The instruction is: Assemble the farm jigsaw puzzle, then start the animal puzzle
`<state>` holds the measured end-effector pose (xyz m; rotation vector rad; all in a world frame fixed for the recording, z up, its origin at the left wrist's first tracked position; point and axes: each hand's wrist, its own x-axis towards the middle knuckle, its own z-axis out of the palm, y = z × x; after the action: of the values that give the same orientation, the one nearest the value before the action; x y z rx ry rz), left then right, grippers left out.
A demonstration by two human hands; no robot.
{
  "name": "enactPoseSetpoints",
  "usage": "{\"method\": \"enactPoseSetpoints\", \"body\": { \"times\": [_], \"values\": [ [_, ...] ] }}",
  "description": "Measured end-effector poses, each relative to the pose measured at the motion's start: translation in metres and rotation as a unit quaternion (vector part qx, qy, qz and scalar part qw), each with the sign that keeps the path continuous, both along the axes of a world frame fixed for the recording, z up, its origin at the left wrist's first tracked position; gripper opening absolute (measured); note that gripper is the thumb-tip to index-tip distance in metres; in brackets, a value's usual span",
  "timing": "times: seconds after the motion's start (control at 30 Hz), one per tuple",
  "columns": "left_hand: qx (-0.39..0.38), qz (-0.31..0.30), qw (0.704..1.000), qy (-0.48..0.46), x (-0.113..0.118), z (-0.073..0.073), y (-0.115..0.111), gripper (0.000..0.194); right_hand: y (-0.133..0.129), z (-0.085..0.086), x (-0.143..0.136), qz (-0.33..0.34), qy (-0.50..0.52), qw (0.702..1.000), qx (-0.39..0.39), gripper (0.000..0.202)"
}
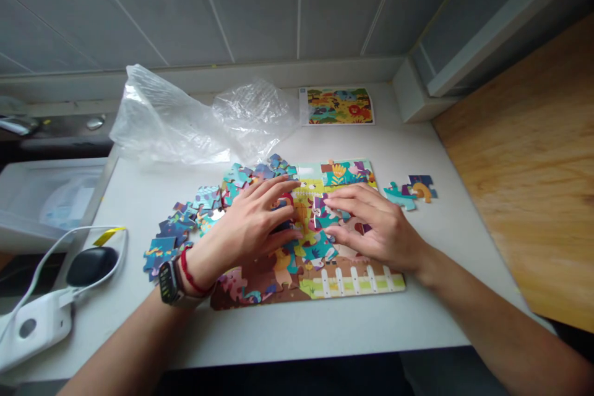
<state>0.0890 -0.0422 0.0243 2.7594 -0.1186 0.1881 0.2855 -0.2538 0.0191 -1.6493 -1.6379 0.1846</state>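
Observation:
My left hand (260, 213), with a watch and a red cord at its wrist, lies palm down with its fingers stretched over the puzzle board's left part and the edge of the loose pile. My right hand (375, 219) grips a teal and purple puzzle piece (320, 213) between thumb and fingers, just over the board. Another teal puzzle piece (314, 249) lies below it. The printed puzzle board (357, 281) shows a white fence and a brown area. Joined teal pieces with a yellow plant (343, 173) rest on its top right. My left hand hides part of the board.
Loose puzzle pieces (174, 223) are heaped left of the board, and a few joined pieces (420, 190) sit to its right. Behind are a crumpled clear plastic bag (167, 117) and a picture card (338, 105). A white charger (37, 325) with a cable stands front left.

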Motion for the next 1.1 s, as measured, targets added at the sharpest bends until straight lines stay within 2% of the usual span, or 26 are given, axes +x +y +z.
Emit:
{"method": "enactPoseSetpoints", "body": {
  "times": [0.13, 0.23, 0.33, 0.43, 0.57, 0.7, 0.8, 0.97, 1.1],
  "values": [
    [-0.063, -0.009, 0.997, -0.045, 0.003, 0.001, -0.013, 0.052, 0.001, 0.0, -0.004, 0.038, -0.041, 0.998, 0.002, 0.039],
    [-0.111, 0.004, 0.991, -0.069, 0.004, 0.0, -0.018, 0.044, 0.001, 0.003, -0.004, 0.042, -0.061, 0.997, 0.006, 0.038],
    [-0.135, 0.025, 0.988, -0.073, 0.004, -0.002, -0.019, 0.049, 0.0, 0.004, -0.004, 0.055, -0.073, 0.996, 0.0, 0.035],
    [-0.132, 0.015, 0.989, -0.067, 0.004, -0.005, -0.021, 0.056, 0.0, 0.002, -0.006, 0.062, -0.082, 0.995, 0.003, 0.033],
    [-0.131, 0.013, 0.989, -0.066, 0.005, -0.011, -0.023, 0.049, 0.0, -0.001, -0.007, 0.051, -0.089, 0.995, 0.002, 0.035],
    [-0.126, 0.03, 0.989, -0.075, 0.006, -0.016, -0.02, 0.049, -0.002, 0.004, 0.001, 0.045, -0.065, 0.997, -0.007, 0.049],
    [-0.116, 0.035, 0.991, -0.061, 0.007, -0.019, -0.015, 0.044, -0.005, 0.008, 0.012, 0.024, -0.062, 0.997, -0.04, 0.048],
    [-0.123, 0.046, 0.99, -0.045, 0.006, -0.017, -0.011, 0.039, -0.007, 0.004, 0.025, 0.056, -0.077, 0.988, -0.124, 0.047],
    [-0.126, 0.048, 0.99, -0.039, 0.005, -0.013, -0.009, 0.036, -0.007, 0.003, 0.023, 0.041, -0.075, 0.989, -0.124, 0.046]
  ]
}}
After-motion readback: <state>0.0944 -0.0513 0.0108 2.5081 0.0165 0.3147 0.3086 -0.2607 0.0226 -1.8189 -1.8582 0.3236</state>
